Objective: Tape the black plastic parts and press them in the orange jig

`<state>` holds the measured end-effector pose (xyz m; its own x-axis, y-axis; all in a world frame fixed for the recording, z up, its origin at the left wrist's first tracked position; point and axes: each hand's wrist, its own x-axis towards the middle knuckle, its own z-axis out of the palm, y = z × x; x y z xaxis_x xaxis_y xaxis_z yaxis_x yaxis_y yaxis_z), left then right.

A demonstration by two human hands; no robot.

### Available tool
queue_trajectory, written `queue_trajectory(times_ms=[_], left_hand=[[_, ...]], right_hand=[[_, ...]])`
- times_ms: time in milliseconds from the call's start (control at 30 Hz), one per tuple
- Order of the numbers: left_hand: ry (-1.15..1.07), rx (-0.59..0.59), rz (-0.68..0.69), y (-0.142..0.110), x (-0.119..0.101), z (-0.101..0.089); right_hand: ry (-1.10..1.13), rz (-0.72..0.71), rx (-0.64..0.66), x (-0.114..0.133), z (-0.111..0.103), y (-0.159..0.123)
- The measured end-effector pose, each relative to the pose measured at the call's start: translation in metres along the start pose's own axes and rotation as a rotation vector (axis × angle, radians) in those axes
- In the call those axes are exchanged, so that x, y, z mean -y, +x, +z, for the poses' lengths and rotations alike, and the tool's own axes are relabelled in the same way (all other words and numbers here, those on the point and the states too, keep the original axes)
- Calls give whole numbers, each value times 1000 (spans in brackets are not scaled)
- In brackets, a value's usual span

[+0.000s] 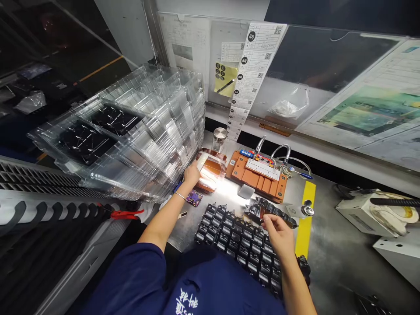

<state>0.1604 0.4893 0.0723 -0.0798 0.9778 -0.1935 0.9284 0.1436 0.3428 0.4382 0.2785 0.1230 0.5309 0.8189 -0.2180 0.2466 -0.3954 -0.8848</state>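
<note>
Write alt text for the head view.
Two bare hands at a metal bench: the left hand at copper-coloured sheets, the right hand at black parts in rows; an orange fixture and stacked clear trays beyond.

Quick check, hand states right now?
Left hand: at the shiny copper-coloured sheets; grip cannot be told.
Right hand: fingers pinched on a small reddish-brown piece, beside glossy black moulded parts.

Tray stack (164, 127) left. On table (331, 223): sheets (214, 169) right of stack, jar (219, 139) far side of sheets, fixture (241, 171) right of sheets, case (194, 198) near side of sheets. Part rows (229, 232) near side of fixture. Tape (305, 201) right of rows, machine (356, 214) right of tape. Papers (260, 48) behind fixture. Pliers (126, 214) near left.
</note>
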Motion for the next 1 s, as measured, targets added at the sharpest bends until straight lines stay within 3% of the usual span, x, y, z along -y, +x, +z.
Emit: queue_trajectory(times_ms=[100, 200, 400, 533, 633, 700, 833, 1000], left_hand=[[58, -92, -40, 4, 7, -7], [96, -93, -50, 5, 8, -3], [149, -248, 44, -8, -3, 7], [193, -233, 54, -13, -3, 0], [146, -297, 164, -23, -12, -2], [79, -269, 349, -34, -29, 3], [-110, 29, 779, -54, -88, 24], [-258, 362, 1009, -52, -186, 51]], right_hand=[[9, -4, 7, 2, 3, -1], [8, -22, 25, 6, 6, -2], [-3, -67, 35, 10, 6, -4], [-63, -129, -18, 4, -2, -4], [-187, -221, -21, 4, -10, -2], [-262, -299, 27, 6, -14, 1], [-360, -457, 209, 17, -19, 6], [-507, -515, 370, 35, -33, 10]])
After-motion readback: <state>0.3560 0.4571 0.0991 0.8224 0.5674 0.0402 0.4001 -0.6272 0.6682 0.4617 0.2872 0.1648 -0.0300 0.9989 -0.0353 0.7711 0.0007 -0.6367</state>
